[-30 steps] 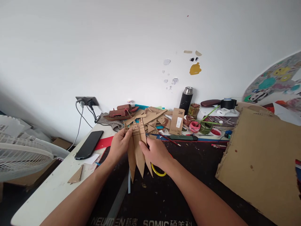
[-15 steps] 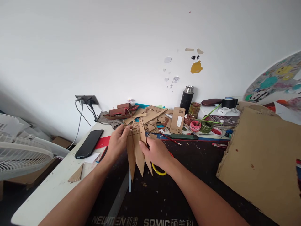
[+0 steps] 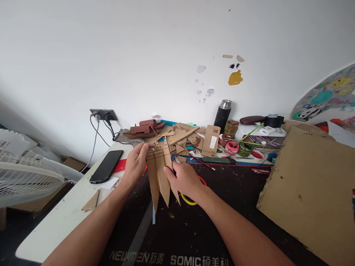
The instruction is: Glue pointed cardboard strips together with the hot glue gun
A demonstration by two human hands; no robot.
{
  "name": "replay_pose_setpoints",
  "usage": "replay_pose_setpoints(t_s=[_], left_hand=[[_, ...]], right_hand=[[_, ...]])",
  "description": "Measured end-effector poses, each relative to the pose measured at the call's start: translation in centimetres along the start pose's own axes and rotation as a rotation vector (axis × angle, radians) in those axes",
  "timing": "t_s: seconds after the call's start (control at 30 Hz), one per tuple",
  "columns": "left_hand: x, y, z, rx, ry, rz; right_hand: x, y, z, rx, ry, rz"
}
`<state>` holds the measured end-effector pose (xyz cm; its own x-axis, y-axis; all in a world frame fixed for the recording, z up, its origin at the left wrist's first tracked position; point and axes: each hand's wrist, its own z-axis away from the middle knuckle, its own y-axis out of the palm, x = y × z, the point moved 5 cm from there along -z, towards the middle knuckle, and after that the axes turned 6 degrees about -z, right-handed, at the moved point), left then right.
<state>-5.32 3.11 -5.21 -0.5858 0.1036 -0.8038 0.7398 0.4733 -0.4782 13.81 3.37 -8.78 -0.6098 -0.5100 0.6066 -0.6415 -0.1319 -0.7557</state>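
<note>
We hold three pointed cardboard pieces point(image 3: 160, 179) fanned upright over the black mat point(image 3: 230, 201) on the bench point(image 3: 63, 218), our left hand point(image 3: 135, 163) pinching their printed top edge between thumb and fingertips, our right hand point(image 3: 184, 181) pinching the right edge, thumb on the face. We judge them cut and gathered but only hand-held, with no fixing visible, and the heap of cardboard offcuts point(image 3: 183, 135) behind lies unsorted

Bare mat point(image 3: 238, 188) is lying open right of the strips point(image 3: 161, 177), up to where the cardboard sheet point(image 3: 310, 195) is blocking passage. A scrap pile point(image 3: 183, 136) is crowding the back; a phone point(image 3: 107, 166) and fan point(image 3: 27, 181) are hemming the left.
</note>
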Motion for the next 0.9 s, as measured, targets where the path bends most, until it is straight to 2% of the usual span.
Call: replay_pose_setpoints(t_s=[0.13,0.37,0.77,0.9], left_hand=[[0.0,0.1,0.0,0.019,-0.013,0.016],[1.0,1.7,0.5,0.190,-0.128,0.261],[0.2,1.3,0.4,0.144,-0.086,0.258],[0.5,1.5,0.5,0.160,-0.113,0.310]], right_hand=[[-0.1,0.2,0.0,0.011,0.001,0.006],[0.1,0.0,0.0,0.025,0.015,0.001],[0.2,0.0,0.1,0.024,0.005,0.005],[0.3,-0.2,0.1,0.026,-0.003,0.016]])
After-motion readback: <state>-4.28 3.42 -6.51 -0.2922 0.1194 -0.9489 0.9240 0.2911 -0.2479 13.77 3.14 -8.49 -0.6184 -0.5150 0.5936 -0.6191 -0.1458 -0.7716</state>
